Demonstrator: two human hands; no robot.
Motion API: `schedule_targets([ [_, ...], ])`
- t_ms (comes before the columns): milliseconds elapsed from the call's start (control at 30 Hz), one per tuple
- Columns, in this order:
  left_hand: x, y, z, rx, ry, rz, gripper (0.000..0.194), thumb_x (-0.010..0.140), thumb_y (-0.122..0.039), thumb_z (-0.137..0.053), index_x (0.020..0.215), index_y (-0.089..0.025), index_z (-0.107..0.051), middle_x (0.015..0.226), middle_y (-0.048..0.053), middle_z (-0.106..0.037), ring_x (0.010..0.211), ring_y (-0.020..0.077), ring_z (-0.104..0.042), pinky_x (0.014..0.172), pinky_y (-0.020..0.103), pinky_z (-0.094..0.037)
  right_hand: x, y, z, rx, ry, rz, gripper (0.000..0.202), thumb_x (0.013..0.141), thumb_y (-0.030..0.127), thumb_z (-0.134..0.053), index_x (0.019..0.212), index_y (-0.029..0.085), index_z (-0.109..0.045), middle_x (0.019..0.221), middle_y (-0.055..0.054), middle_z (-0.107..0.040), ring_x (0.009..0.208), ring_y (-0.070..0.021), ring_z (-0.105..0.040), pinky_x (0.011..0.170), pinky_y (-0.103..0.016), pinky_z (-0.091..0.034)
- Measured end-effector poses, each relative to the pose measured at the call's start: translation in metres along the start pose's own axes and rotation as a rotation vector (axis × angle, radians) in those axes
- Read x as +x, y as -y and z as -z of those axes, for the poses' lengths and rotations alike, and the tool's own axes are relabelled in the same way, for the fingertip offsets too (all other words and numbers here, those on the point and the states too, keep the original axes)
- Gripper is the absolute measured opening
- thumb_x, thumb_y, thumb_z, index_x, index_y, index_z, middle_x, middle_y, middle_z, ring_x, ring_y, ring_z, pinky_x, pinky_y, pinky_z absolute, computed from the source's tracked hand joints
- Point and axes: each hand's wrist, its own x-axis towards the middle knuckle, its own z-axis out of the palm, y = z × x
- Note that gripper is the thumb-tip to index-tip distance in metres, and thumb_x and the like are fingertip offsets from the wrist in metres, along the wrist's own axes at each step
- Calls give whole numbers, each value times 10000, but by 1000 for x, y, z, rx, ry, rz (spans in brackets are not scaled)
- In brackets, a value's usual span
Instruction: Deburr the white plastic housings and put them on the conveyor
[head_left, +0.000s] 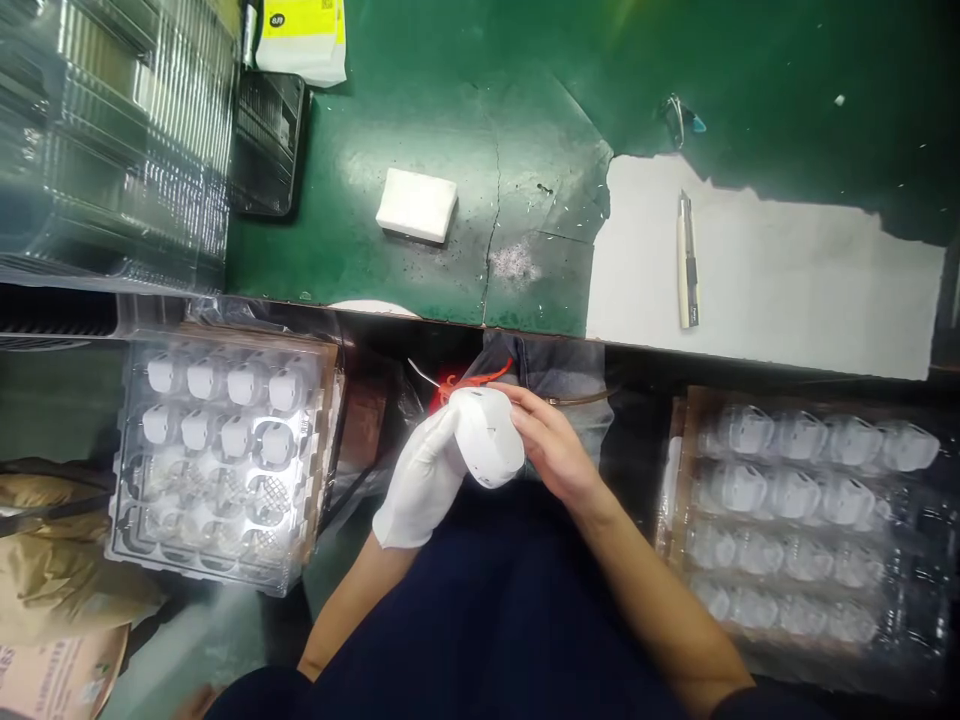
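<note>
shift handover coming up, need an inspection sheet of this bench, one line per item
surface: green table has a crack-like line, pale specks and dark smudges
job's things: rounded white part; similar parts in left tray and right tray
clutter: white block; cutter lying on white sheet
hands: left hand gloved, right hand bare, both on the part
cables: none certain; red strand-like item beyond hands, unclear
surroundings: stacked clear trays at upper left
</note>
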Motion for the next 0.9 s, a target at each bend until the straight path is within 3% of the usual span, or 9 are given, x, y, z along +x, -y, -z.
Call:
schedule_targets([
  [167,-9,-7,5,422,99,-117,472,835,-370,-915,1279,-254,-808,1293,47,-813,1226,322,-743,1066,407,-584,-1,0,6,35,3,117,699,812,484,-935,1420,237,-695,1364,-123,-764,1253,-304,-709,1115,-440,-558],
  [300,-13,-10,8,484,94,-148,392,808,-363,-932,1164,-240,-822,1206,68,-819,1136,309,-754,1035,418,-583,-3,0,12,-13,14,195,649,799,426,-968,1377,232,-742,1330,-114,-776,1236,-294,-713,1151,-456,-545],
  [400,-11,-11,10,451,108,-141,374,814,-375,-925,1122,-205,-796,1182,89,-816,1104,306,-754,1020,429,-581,-7,2,14,-57,14,279,638,801,379,-979,1384,250,-753,1236,-92,-799,1162,-265,-732,1077,-412,-586],
  [533,-3,-7,14,277,154,-144,489,857,-390,-884,1294,-210,-756,1360,118,-776,1305,347,-700,1151,464,-520,-16,8,12,-14,70,385,507,928,321,-879,1416,324,-741,1129,-43,-825,1072,-211,-755,976,-335,-610],
  [733,8,3,19,150,216,-45,407,930,-382,-826,1315,-251,-791,1405,76,-769,1341,294,-693,1172,384,-516,-27,13,6,-23,86,388,428,1002,328,-791,1427,337,-737,1116,-39,-837,1036,-214,-767,936,-335,-620],
  [900,4,3,14,15,209,72,450,907,-380,-846,1327,-229,-787,1442,93,-754,1374,307,-680,1190,383,-513,-27,12,5,-65,32,366,402,1001,408,-788,1395,330,-769,1166,-45,-837,1021,-224,-774,940,-352,-636],
])
